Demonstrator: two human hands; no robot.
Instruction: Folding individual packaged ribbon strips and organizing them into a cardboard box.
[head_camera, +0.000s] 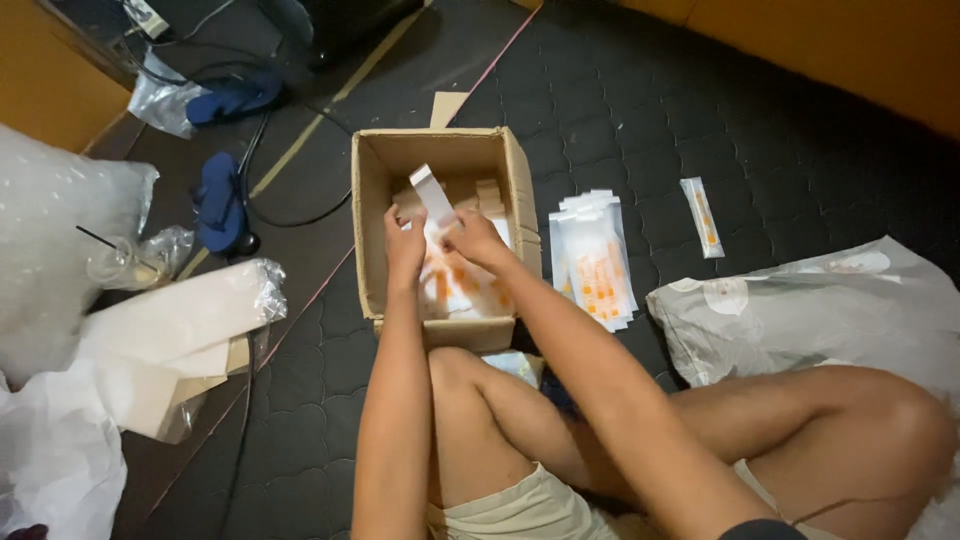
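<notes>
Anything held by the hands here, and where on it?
Both hands, left hand and right hand, hold a small white packet by its lower end, over the open cardboard box. Its upper end sticks up free.

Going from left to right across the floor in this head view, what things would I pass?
Big clear plastic bag → plastic cup with a straw → blue slipper → open cardboard box, where both hands reach in → stack of clear packets with orange contents → single packet → grey plastic bag.
</notes>
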